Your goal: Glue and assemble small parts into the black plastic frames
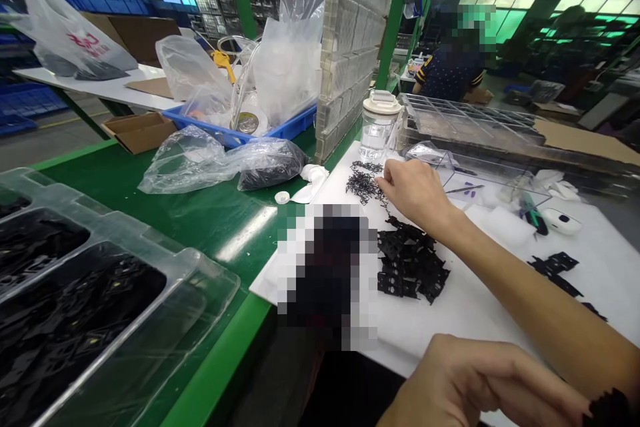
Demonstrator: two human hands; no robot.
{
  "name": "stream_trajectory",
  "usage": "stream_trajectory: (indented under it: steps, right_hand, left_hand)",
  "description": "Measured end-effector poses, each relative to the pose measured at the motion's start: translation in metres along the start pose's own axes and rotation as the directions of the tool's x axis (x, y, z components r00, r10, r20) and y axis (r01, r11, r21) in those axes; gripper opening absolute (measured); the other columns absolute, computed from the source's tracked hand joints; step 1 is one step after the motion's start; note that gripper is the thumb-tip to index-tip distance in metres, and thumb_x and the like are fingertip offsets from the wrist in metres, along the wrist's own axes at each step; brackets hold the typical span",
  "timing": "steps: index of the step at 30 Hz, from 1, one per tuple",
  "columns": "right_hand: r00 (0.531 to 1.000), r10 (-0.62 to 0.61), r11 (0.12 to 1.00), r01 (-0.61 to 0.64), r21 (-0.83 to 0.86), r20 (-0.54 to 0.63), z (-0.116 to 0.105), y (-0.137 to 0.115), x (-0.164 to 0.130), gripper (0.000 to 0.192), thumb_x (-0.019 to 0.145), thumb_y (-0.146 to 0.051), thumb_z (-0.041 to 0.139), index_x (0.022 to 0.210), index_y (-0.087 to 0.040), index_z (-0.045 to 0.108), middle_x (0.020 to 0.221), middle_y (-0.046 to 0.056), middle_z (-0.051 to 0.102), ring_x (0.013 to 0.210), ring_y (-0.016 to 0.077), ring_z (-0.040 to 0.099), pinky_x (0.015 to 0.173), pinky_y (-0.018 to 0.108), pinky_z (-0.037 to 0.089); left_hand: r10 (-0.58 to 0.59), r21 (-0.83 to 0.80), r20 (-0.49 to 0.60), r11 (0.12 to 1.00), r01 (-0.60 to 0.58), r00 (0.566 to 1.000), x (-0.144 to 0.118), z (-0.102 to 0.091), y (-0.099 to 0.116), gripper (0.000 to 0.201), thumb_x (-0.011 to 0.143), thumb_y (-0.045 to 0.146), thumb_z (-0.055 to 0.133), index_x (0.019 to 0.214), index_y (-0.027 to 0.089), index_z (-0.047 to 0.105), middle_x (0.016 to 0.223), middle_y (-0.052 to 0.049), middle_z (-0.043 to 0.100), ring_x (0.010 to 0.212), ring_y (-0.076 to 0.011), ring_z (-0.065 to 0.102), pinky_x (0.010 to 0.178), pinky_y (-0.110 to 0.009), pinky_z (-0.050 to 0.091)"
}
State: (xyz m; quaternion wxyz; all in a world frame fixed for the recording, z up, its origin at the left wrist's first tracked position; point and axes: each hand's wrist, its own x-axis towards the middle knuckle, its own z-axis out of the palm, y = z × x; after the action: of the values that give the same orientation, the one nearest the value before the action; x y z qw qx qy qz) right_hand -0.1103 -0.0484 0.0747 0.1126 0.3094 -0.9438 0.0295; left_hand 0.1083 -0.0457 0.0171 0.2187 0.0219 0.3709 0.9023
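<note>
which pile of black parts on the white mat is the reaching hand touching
The far pile of thin, wiry black pieces by the clear jar; the right hand has fingertips on it. The chunkier flat pile lies nearer, untouched.

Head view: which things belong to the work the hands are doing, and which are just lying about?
In hand:
- right hand picking at the heap of small black wire parts
- pile of flat black plastic pieces beside it
- left hand, near the bottom edge, curled
- white mat

Lying about:
- clear jar with white lid
- blue tray of plastic bags
- cardboard box
- clear bins of black parts
</note>
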Motion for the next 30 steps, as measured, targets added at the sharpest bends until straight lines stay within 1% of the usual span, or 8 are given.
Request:
stream_trajectory:
  steps: [5,10,14,20,24,26,28,30]
  right_hand:
    - [1.000,-0.013,0.994,0.014,0.105,-0.016,0.003,0.004,0.001,0.022,0.102,-0.022,0.052,0.103,-0.014,0.072,0.092,0.014,0.075,0.093,0.0306,0.069,0.080,0.037,0.047]
    - [0.999,-0.026,0.977,0.030,0.210,-0.020,0.004,0.009,0.003,0.023,0.097,-0.013,0.055,0.106,-0.015,0.075,0.099,0.010,0.077,0.091,0.0238,0.071,0.083,0.032,0.049]
    - [0.999,-0.022,0.972,0.031,0.235,-0.041,0.001,0.007,0.002,0.027,0.096,-0.011,0.055,0.111,-0.016,0.076,0.100,0.010,0.078,0.092,0.0262,0.072,0.083,0.035,0.049]
    - [0.994,-0.045,0.959,0.073,0.275,-0.104,-0.009,0.002,-0.003,0.025,0.101,-0.016,0.049,0.100,-0.013,0.073,0.100,0.017,0.074,0.099,0.0338,0.067,0.085,0.041,0.045]
    - [0.984,-0.159,0.876,0.178,0.449,-0.080,-0.018,-0.006,-0.007,0.022,0.106,-0.022,0.042,0.102,-0.014,0.063,0.100,0.014,0.071,0.091,0.0263,0.065,0.080,0.036,0.044]
    - [0.954,-0.299,0.777,0.244,0.581,0.000,-0.025,-0.014,-0.012,0.022,0.109,-0.026,0.040,0.100,-0.017,0.059,0.090,0.006,0.071,0.082,0.0194,0.064,0.075,0.030,0.045]
    - [0.883,-0.462,0.666,0.280,0.691,0.088,-0.033,-0.023,-0.019,0.024,0.110,-0.028,0.041,0.095,-0.019,0.057,0.077,-0.001,0.067,0.071,0.0142,0.062,0.069,0.026,0.046]
    - [0.797,-0.582,0.574,0.265,0.775,0.158,-0.041,-0.032,-0.027,0.026,0.110,-0.026,0.041,0.089,-0.019,0.056,0.067,-0.005,0.060,0.061,0.0114,0.056,0.066,0.024,0.045]
  left_hand:
    - [-0.025,0.173,0.089,0.985,0.009,0.996,-0.002,-0.006,0.005,0.084,0.070,0.076,0.080,0.126,0.013,0.076,0.122,-0.021,0.077,0.112,-0.0366,0.073,0.083,-0.032,0.053]
    - [-0.036,0.167,0.087,0.986,0.021,0.996,-0.003,-0.005,0.005,0.090,0.070,0.077,0.079,0.129,0.010,0.073,0.127,-0.025,0.074,0.118,-0.0427,0.070,0.098,-0.042,0.054]
    - [-0.009,0.132,0.069,0.991,0.000,0.998,-0.001,-0.004,0.001,0.087,0.067,0.073,0.084,0.125,0.008,0.075,0.120,-0.024,0.077,0.113,-0.0445,0.072,0.098,-0.049,0.054]
    - [0.015,0.111,0.083,0.994,-0.025,0.996,-0.002,-0.002,0.006,0.081,0.073,0.070,0.083,0.122,0.007,0.074,0.109,-0.021,0.079,0.109,-0.0399,0.074,0.095,-0.045,0.057]
    - [-0.016,0.096,0.061,0.995,0.010,0.998,-0.002,0.001,0.007,0.080,0.069,0.070,0.085,0.120,0.008,0.077,0.110,-0.020,0.080,0.108,-0.0389,0.075,0.095,-0.043,0.056]
    - [-0.032,0.087,0.016,0.996,0.030,0.999,0.001,0.000,-0.001,0.081,0.067,0.071,0.086,0.118,0.010,0.078,0.114,-0.020,0.080,0.109,-0.0391,0.074,0.095,-0.043,0.055]
    - [0.006,0.063,-0.038,0.998,-0.004,0.999,0.006,-0.003,-0.015,0.081,0.060,0.073,0.088,0.111,0.011,0.081,0.108,-0.018,0.081,0.103,-0.0389,0.076,0.093,-0.044,0.056]
    - [0.044,0.048,-0.001,0.998,-0.044,0.999,0.011,-0.009,-0.029,0.080,0.054,0.071,0.092,0.105,0.010,0.081,0.099,-0.017,0.082,0.094,-0.0378,0.077,0.087,-0.044,0.057]
